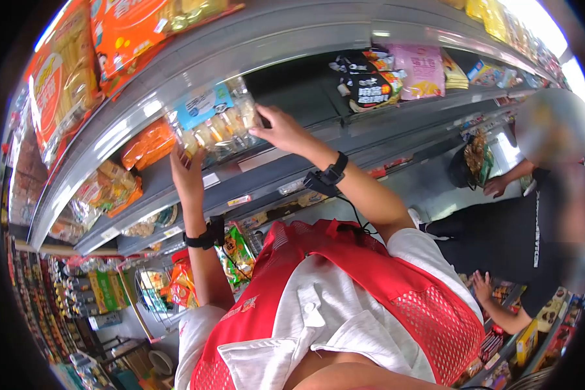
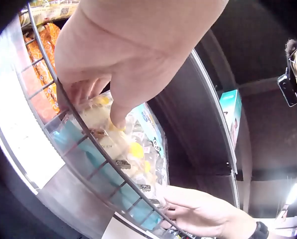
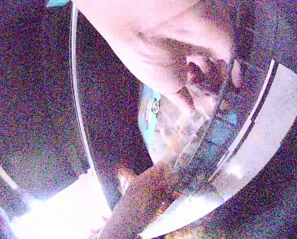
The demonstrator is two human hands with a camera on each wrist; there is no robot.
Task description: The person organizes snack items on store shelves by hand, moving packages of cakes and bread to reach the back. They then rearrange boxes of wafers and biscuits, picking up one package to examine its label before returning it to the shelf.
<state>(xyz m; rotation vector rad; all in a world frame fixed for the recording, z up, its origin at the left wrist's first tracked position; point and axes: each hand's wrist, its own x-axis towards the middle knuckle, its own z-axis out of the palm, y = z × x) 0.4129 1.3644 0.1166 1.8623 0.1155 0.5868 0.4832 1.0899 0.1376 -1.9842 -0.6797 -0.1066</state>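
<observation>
Left hand [image 1: 188,179] gripping the left end of a blue-labelled clear plastic packet [image 1: 222,129], right hand [image 1: 281,133] pinching its right end, the packet sitting at a grey shelf's [image 1: 292,97] front, upper left of centre, orange packet [image 1: 151,145] lying beside it.

The left forearm [image 1: 208,279] extends almost straight forward, while the right forearm [image 1: 364,195] slants forward and leftward. The left hand [image 1: 187,179] and the right hand [image 1: 285,133] face each other, near but apart, each with thumb opposed to bent fingers in a grip.
</observation>
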